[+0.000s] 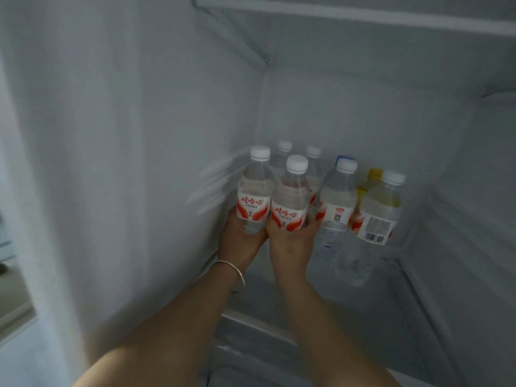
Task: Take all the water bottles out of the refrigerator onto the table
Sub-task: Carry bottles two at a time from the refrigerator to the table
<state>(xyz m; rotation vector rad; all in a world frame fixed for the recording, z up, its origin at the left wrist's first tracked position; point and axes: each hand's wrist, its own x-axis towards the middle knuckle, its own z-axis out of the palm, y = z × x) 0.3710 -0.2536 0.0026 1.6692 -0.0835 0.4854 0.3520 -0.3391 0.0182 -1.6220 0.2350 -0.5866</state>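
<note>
Both my arms reach into the open refrigerator. My left hand [242,238], a bangle on its wrist, grips a small white-capped water bottle with a red and white label [254,191]. Right beside it, my right hand [290,241] grips a second bottle of the same kind [290,198]. Two more such bottles [282,157] [314,169] stand behind them. To the right stand another water bottle [336,202] and one with a barcode label [379,210]. Behind these are a blue cap [344,158] and a yellow-capped bottle [372,177].
The bottles stand on a glass shelf [363,297] near the fridge's back left corner. The white left wall [125,163] lies close to my left hand. Another shelf [363,15] spans overhead. The shelf's right side has free room.
</note>
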